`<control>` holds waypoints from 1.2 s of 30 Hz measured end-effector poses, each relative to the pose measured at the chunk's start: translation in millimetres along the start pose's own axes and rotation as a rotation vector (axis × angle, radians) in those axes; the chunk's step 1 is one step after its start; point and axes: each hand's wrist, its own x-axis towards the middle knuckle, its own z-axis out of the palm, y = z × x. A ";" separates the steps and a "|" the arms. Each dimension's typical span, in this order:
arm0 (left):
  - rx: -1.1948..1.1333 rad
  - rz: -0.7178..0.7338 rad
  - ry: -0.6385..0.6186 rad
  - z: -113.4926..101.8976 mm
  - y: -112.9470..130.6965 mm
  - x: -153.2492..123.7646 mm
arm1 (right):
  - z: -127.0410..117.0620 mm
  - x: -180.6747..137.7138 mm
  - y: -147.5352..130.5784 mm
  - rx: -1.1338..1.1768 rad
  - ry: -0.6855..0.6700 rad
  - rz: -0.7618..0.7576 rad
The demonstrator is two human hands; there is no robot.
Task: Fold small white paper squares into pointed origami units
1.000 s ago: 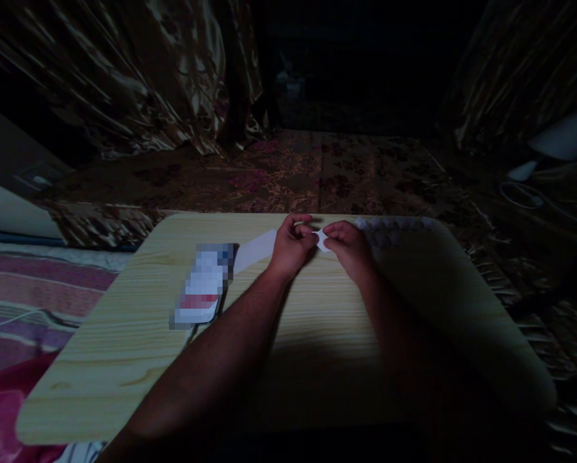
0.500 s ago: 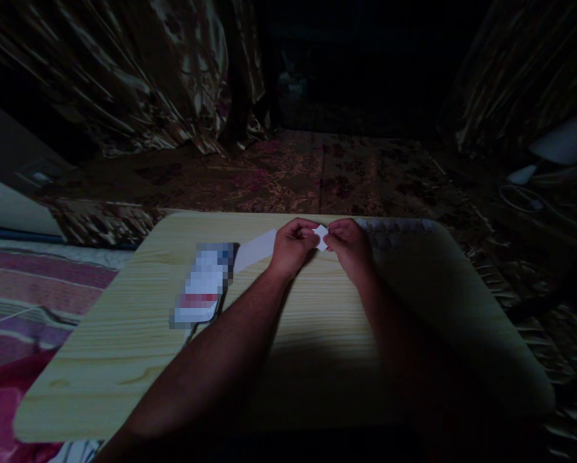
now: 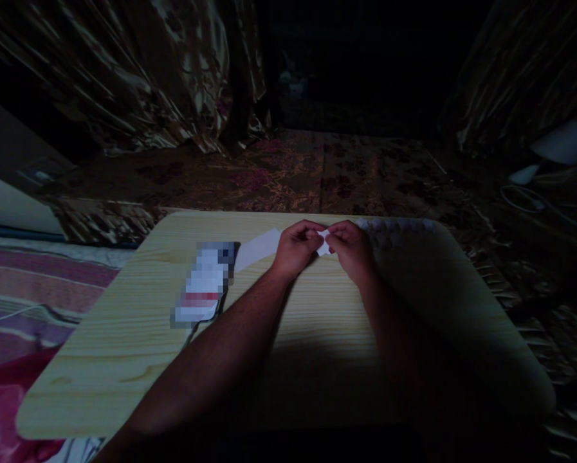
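Between my two hands is a small folded piece of white paper (image 3: 323, 248), partly covered by my fingers. My left hand (image 3: 295, 247) pinches its left side, thumb toward the middle. The right side is gripped by my right hand (image 3: 352, 249), with its thumb close to the left one. A flat white paper strip (image 3: 258, 249) lies on the table just left of my left hand. Beyond my right hand, along the far edge, sit several small folded paper pieces (image 3: 397, 228) in rows; they are dim.
The pale wooden table (image 3: 109, 360) has rounded corners. A phone-like object (image 3: 201, 283), its face blurred out, lies on the left, with a cable near it. A striped bed cover (image 3: 37, 283) is at far left. A white lamp (image 3: 565, 140) stands at right, before dark curtains (image 3: 182, 71).
My hands have drawn slightly closer together over the folded paper, and less of it shows between them. The left hand has shifted a little to the right.
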 end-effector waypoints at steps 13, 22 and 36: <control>-0.018 -0.005 0.053 -1.1 0.1 1.8 | 2.2 -3.0 -7.0 0.004 -0.049 -0.035; -0.083 -0.045 0.050 -2.0 2.7 2.5 | -2.7 -1.8 -2.9 0.004 -0.088 -0.081; -0.101 -0.077 0.021 -2.1 5.1 1.4 | -4.4 -2.3 -2.3 0.023 -0.056 -0.029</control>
